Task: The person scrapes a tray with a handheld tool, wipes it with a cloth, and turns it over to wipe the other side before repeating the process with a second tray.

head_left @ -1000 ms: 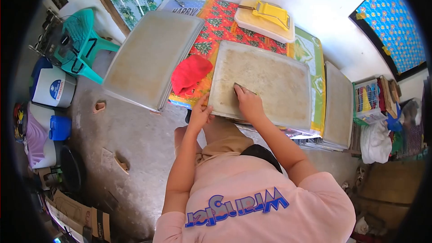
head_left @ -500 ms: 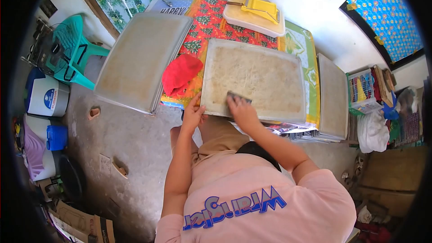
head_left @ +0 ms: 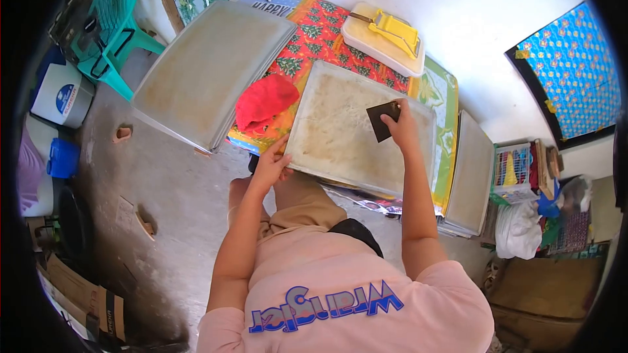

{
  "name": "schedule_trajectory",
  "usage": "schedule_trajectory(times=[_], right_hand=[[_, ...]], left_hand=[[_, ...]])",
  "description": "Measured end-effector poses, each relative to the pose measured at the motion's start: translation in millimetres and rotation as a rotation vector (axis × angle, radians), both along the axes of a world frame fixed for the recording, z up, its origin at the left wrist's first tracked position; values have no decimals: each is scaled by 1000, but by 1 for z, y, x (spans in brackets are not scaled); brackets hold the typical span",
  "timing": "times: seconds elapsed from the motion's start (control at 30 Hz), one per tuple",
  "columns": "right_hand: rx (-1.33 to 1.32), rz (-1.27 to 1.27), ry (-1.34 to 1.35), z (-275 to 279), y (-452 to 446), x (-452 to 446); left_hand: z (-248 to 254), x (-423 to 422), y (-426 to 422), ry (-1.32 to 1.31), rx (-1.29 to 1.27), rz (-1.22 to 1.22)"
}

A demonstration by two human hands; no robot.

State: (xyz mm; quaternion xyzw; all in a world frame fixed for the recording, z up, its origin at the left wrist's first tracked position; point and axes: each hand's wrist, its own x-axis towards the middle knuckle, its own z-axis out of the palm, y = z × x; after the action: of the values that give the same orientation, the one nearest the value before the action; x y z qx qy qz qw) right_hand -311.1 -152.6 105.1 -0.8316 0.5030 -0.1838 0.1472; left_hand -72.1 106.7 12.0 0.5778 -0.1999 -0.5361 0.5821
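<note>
A worn metal baking tray (head_left: 340, 131) lies on the table in front of me, its inside stained and blotchy. My left hand (head_left: 271, 165) grips the tray's near left corner, fingers wrapped around the edge. Over the right half of the tray, my right hand (head_left: 402, 124) pinches a thin dark square scraper (head_left: 381, 121) between thumb and fingers. The scraper is tilted up; whether its edge touches the tray I cannot tell. A crumpled red cloth (head_left: 265, 103) sits just left of the tray.
Stacked trays (head_left: 212, 68) stand on the left, and another stack (head_left: 468, 173) on the right. A white tub (head_left: 383, 49) bearing a yellow plastic piece (head_left: 396, 31) is at the table's back. A green chair (head_left: 121, 26) and a blue container (head_left: 63, 158) are at left.
My right hand has moved from the tray's near edge, up and right, and the scraper now shows its flat face. My left hand stays on the corner. The view has shifted slightly.
</note>
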Motion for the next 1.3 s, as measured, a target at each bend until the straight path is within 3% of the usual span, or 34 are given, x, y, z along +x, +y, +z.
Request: schedule_trajectory(times=[0.17, 0.27, 0.37, 0.5, 0.63, 0.77, 1.0, 1.13, 1.23, 1.3], right_hand=[[-44, -222, 269, -25, -51, -16], [-184, -242, 290, -53, -74, -15], [-273, -230, 186, -61, -57, 3], [-264, -17, 206, -47, -21, 20], [-327, -208, 133, -53, -45, 7], [-346, 36, 192, -46, -12, 16], [-358, -97, 188, -46, -21, 4], [-341, 65, 240, -41, 1, 5], [-367, -127, 217, -47, -20, -6], [-402, -5, 216, -43, -4, -1]], left_hand=[[3, -1, -1, -8, 22, 6], [-6, 1, -1, -15, 3, -7], [-14, 3, 0, -31, -19, -35], [-14, 4, 0, -20, -19, -33], [-15, 5, 0, -12, -41, -43], [-10, 4, 0, -10, -41, -30], [-9, 2, 1, -10, -59, -26], [-11, 2, 0, -9, -50, -22], [-9, 1, 0, -12, -41, -19], [-9, 0, 0, -10, -47, -11]])
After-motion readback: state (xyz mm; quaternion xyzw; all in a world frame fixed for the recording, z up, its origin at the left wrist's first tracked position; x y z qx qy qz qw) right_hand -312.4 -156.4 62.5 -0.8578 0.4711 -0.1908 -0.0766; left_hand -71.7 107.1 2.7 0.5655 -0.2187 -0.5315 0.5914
